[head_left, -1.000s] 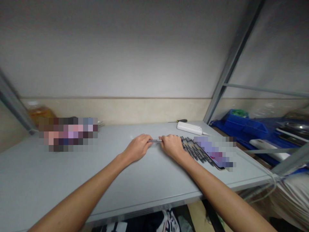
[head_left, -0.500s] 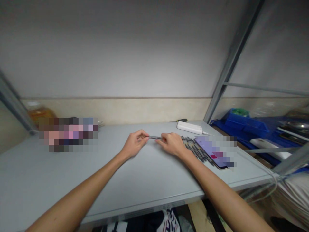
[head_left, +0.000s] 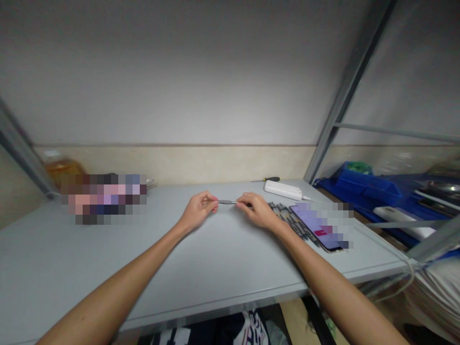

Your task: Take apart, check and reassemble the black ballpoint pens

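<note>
A slim grey pen (head_left: 226, 202) with a silvery right end lies level between my two hands, just over the grey table (head_left: 201, 268). Its left end is pinched in the fingertips of my left hand (head_left: 199, 211). The thumb and fingers of my right hand (head_left: 256, 209) close on the silvery end. Both ends are partly hidden by the fingers. Right of my right hand, several similar dark pens (head_left: 293, 223) lie side by side in a heap, partly covered by my wrist. Against them rests a phone (head_left: 312, 223) with a lit, partly blurred-out screen.
Behind the pens lie a white power strip (head_left: 283, 190) with a cable and a screwdriver (head_left: 271, 179). A bottle of amber liquid (head_left: 63, 170) and a pixelated patch are at the back left. Metal posts (head_left: 334, 108) frame the table; blue trays (head_left: 366, 184) sit beyond the right edge.
My hands have moved slightly apart, so more of the pen and its silvery end shows between them. The pens, phone and power strip stay put.
</note>
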Motion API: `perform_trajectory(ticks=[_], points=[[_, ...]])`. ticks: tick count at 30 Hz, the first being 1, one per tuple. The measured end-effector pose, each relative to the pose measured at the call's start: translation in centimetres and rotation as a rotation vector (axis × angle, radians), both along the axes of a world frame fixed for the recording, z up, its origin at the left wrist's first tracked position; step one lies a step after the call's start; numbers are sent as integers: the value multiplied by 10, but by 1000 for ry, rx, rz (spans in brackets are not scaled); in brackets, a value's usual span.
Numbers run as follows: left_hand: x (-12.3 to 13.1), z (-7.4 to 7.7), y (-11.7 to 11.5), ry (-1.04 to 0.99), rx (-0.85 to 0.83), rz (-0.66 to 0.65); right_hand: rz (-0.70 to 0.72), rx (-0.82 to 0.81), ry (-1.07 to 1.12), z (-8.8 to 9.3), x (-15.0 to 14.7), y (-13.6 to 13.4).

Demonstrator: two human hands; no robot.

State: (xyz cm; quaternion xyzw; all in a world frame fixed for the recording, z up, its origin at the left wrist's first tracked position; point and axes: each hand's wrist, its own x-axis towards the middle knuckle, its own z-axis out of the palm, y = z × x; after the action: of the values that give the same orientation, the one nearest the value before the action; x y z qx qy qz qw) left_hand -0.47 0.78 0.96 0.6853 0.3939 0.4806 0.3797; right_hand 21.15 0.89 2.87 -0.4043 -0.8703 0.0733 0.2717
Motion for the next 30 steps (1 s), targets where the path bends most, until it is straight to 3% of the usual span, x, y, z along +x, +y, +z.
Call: perform_trajectory(ticks=[5, 11, 14, 20, 24, 30], points=[[-2, 1, -2, 178, 125, 22, 40, -170, 94, 1, 0, 0], [-4, 8, -6, 426, 360, 48, 175, -707, 231, 3, -2, -3], [-2, 9, -7, 467, 445, 81, 213, -830, 342, 6, 0, -5], [2, 9, -11, 547, 573, 154, 148, -843, 471, 8, 1, -4], [3, 11, -12, 508, 439, 193, 85, -746, 503, 6, -2, -3], [-1, 5, -3, 244, 192, 255, 25, -724, 445, 4, 1, 0]])
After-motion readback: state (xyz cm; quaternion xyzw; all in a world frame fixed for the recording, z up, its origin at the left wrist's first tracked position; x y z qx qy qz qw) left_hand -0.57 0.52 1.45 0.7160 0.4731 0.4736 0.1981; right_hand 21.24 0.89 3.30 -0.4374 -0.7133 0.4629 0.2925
